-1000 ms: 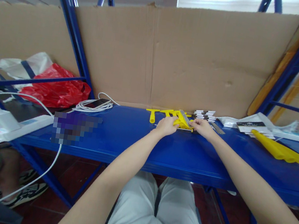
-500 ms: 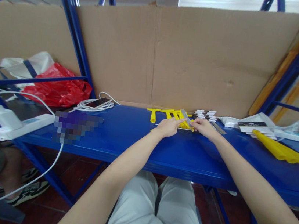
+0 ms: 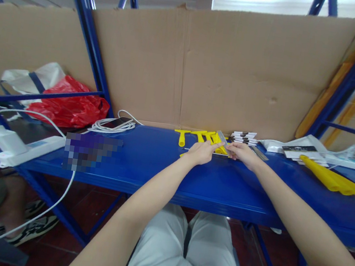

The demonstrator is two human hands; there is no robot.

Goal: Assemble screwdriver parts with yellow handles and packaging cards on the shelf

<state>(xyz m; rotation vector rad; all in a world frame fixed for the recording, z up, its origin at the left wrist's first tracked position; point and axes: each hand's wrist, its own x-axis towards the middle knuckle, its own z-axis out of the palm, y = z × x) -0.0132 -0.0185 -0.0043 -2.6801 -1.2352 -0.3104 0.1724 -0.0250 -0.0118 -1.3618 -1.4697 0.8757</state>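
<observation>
Strip (image 3: 221,137) between both hands (image 3: 199,153)

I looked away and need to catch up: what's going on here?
A person sits at a blue table, both hands close together over some yellow tools. The right hand seems to grip a flat grey piece by its near end, while the left hand reaches in beside it; its exact hold is unclear. More yellow pieces lie off to the right.
</observation>
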